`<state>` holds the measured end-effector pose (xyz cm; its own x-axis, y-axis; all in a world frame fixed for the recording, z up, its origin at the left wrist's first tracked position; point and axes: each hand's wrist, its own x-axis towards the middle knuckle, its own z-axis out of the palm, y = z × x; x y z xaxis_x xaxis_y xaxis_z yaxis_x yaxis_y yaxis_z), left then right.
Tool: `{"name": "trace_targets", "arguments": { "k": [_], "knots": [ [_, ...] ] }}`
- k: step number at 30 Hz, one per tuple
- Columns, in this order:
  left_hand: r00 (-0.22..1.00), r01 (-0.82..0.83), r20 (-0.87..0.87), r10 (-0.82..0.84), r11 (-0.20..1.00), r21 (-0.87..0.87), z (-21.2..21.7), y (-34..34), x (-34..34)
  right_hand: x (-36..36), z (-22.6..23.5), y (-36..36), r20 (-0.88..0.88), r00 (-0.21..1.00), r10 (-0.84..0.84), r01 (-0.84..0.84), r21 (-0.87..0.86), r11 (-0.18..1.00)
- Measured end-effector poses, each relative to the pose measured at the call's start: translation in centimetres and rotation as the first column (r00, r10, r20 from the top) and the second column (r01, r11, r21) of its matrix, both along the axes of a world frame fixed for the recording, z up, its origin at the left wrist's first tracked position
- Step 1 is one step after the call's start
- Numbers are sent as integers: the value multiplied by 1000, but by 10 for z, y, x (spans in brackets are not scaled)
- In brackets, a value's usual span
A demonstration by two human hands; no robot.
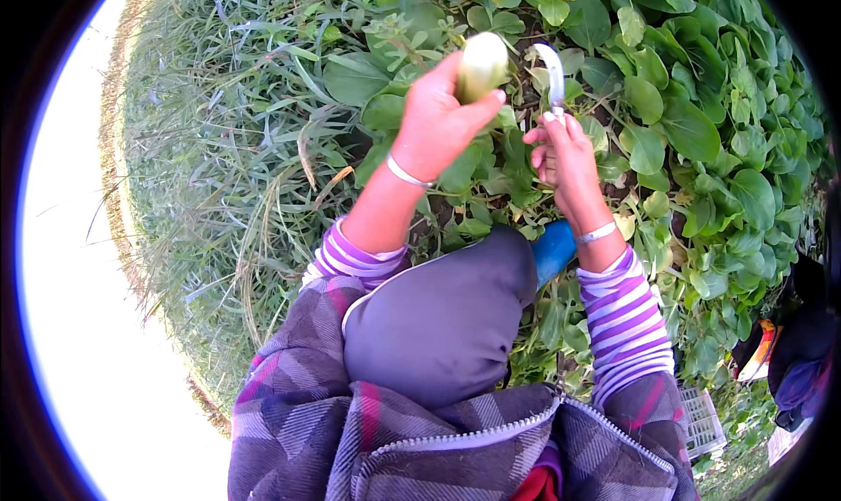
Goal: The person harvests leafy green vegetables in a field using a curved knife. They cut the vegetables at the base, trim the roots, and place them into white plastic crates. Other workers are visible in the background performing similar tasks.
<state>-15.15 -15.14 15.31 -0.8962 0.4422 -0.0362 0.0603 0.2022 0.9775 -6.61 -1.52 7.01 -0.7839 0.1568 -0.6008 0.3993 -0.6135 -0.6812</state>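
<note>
My left hand (445, 120) is closed around a pale green, rounded vegetable (484, 66) that looks like the thick base of a bok choy. It is slightly smeared, and I cannot tell which of the leaves nearby belong to it. To its right, my right hand (567, 155) grips a small sickle (554, 74) with a curved, shiny blade pointing away from me. The blade stands apart from the vegetable, its tip bent to the left. The sickle's handle is hidden inside my fingers. Both hands are above the leafy plants in front of my bent knee (447, 313).
Broad-leaved green plants (688, 124) grow densely ahead and to the right. Tall grass (236, 168) covers the left side. A blue boot (554, 251) shows beside my knee. At the lower right are a pale plastic crate (701, 422) and dark cloth (802, 361).
</note>
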Motion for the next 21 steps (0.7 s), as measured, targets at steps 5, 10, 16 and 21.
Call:
{"name": "trace_targets", "arguments": {
  "k": [5,10,16,21],
  "knots": [
    [984,-125,-88,153,957,262,75,-8,-9,-7,-49,-14,200,745,636,-667,202,717],
    [972,-140,-186,147,989,50,72,-18,-9,45,-64,-10,292,432,853,-681,726,96],
    [896,352,-18,-445,731,-584,-11,5,-7,74,-43,-16,556,87,826,-626,676,-389],
    [874,194,79,-480,195,-961,-89,-37,-11,68,-40,-11,508,113,854,-586,728,-355]
  ]
}}
